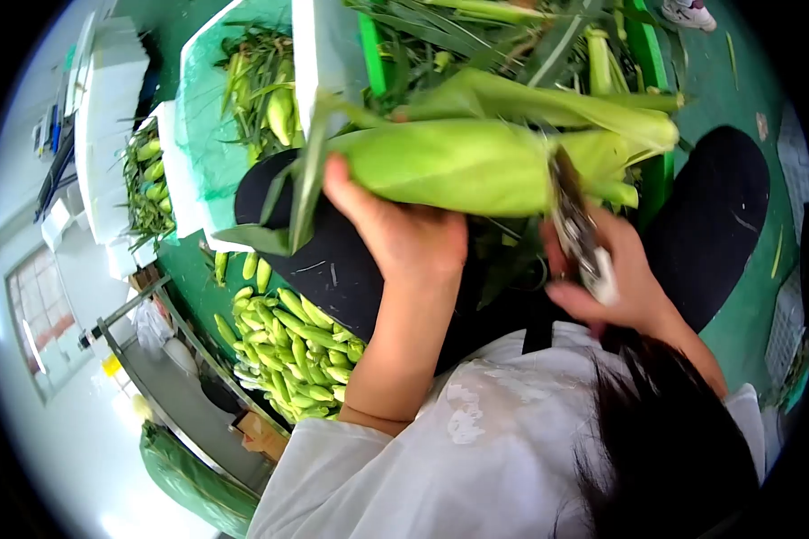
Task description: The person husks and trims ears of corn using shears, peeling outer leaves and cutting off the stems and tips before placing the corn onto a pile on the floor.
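Left hand point(413, 229) cupped on an ear point(449, 166), thumb up near its left end, fingers mostly hidden behind. Right hand point(613, 269) closed round a cutter point(577, 216), blades at the ear's right end. Motion blur there; can't tell whether the blades have met. Hands apart, the ear's right half and the cutter between them.

The ear lies nearly level in front of the lap, husk on, a long leaf point(307, 189) hanging off by the left thumb. Beyond the blades, pale stalk and husk point(616, 148) stick out; can't sort which piece joins which.

Step looks like a trim at the ear's end. My reading: hold the ear firm, set the blades square, bite close to the base without nicking the body, squeeze once and cleanly. Left fingers belong well back from the blades, as the thumb is now. Fresh husk is probably slick; a loose grip could let the ear roll.

Under the work, between dark-clad knees: a green crate point(662, 184) heaped with leaves point(476, 40), offcuts perhaps meant to drop there. By the left elbow, a pile of ears point(297, 350) on the green floor. Ahead and left, a white box point(306, 45), more leafy ears point(279, 112) beside it.
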Motion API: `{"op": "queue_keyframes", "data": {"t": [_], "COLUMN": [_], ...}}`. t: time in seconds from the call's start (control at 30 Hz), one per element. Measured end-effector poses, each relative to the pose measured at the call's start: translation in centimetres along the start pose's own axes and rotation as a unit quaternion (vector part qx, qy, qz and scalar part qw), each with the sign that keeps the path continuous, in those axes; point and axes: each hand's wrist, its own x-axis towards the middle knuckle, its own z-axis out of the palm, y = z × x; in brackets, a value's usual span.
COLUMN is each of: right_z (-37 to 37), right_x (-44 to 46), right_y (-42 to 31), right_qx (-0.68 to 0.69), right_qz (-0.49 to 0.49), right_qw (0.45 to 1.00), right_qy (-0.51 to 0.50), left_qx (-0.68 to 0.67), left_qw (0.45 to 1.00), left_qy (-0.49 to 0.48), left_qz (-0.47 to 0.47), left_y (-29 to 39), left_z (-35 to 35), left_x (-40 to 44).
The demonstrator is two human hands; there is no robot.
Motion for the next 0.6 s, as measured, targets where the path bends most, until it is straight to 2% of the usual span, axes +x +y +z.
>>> {"op": "queue_keyframes", "data": {"t": [0.03, 0.07, 0.1, 0.13, 0.17, 0.2, 0.3, 0.33, 0.37, 0.4, 0.47, 0.5, 0.53, 0.6], "right_z": [-1.0, -1.5, -1.2, -0.9, -1.4, -1.7, -1.9, -2.6, -3.2, -3.6, -3.0, -3.6, -4.4, -5.6], "right_x": [-0.6, -1.1, -1.8, -1.5, -2.0, -2.3, -2.7, -2.1, -2.5, -1.3, 0.4, 1.7, 3.1, 5.5], "right_y": [-0.5, 0.0, -1.3, -0.2, 0.0, -0.4, 0.8, 0.3, -2.7, -2.8, -4.2, -4.0, -3.6, -3.0], "right_qx": [0.130, 0.182, 0.313, 0.371, 0.371, 0.373, 0.531, 0.539, 0.357, 0.270, 0.280, 0.291, 0.299, 0.376], "right_qz": [0.043, 0.017, 0.152, 0.106, 0.108, 0.112, 0.060, 0.047, 0.116, 0.065, 0.003, -0.041, -0.085, -0.043], "right_qw": [0.980, 0.949, 0.879, 0.838, 0.837, 0.834, 0.791, 0.800, 0.910, 0.946, 0.956, 0.953, 0.949, 0.923], "right_qy": [-0.147, -0.259, -0.327, -0.385, -0.388, -0.391, -0.297, -0.261, -0.177, -0.170, -0.087, -0.073, -0.059, 0.070], "left_qx": [0.007, 0.011, 0.006, -0.002, -0.022, -0.103, -0.351, -0.254, -0.240, -0.225, -0.097, -0.088, -0.071, 0.084], "left_qw": [0.997, 0.991, 0.983, 0.973, 0.962, 0.919, 0.865, 0.912, 0.910, 0.908, 0.933, 0.914, 0.915, 0.929], "left_qy": [-0.003, -0.022, -0.060, -0.110, -0.157, -0.265, -0.182, -0.178, -0.186, -0.195, -0.085, -0.108, -0.099, -0.141], "left_qz": [-0.081, -0.130, -0.172, -0.204, -0.225, -0.273, -0.310, -0.270, -0.283, -0.295, -0.336, -0.381, -0.386, -0.332], "left_y": [0.3, 0.0, -0.6, -1.3, -1.7, -1.1, -0.2, 0.6, 1.0, 1.5, 2.3, 1.3, 0.3, 0.4], "left_z": [-0.8, -1.6, -2.2, -2.8, -3.8, -3.9, -3.3, -3.9, -3.7, -3.6, -3.3, -5.3, -7.6, -7.7], "left_x": [0.2, 0.5, 0.6, 0.6, 0.8, 1.1, -1.0, -1.1, -1.6, -2.1, -3.5, -2.9, -2.4, -3.3]}}
